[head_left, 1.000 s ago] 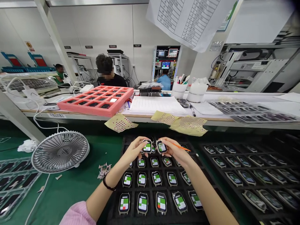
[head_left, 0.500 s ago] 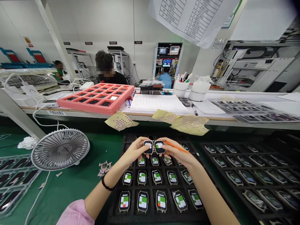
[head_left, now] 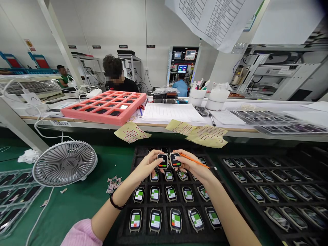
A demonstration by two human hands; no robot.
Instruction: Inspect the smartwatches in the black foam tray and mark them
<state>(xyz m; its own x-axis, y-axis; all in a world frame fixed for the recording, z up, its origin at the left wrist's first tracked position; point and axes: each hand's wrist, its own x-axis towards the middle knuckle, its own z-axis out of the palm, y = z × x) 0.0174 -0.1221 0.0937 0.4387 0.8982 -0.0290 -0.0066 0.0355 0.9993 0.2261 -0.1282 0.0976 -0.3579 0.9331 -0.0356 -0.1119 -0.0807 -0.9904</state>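
Note:
My left hand (head_left: 149, 165) is closed around a smartwatch body (head_left: 162, 162), its thumb on the screen. Beside it, my right hand (head_left: 191, 164) grips a second watch body (head_left: 175, 160), thumb also on the glass. Both screens are dark with an orange-red and green strip near the bottom. An orange stick (head_left: 194, 160), like a thin pen, is tucked in the right hand and points down to the right. Below both hands lies a black compartment tray (head_left: 164, 202) of strapless watches, most showing green and white screens. My wrists hide part of its cells.
On the left of the green bench stands a grey fan (head_left: 65, 163), near small paper scraps (head_left: 113, 184) and a clear tray (head_left: 15, 201). Another black watch tray (head_left: 246, 188) lies right. The shelf ahead bears a pink foam tray (head_left: 128, 118) and papers (head_left: 171, 112). Co-workers sit beyond.
Both held watches' screens have switched from green and white patterns to dark displays with an orange-red and green strip. The hands have barely moved.

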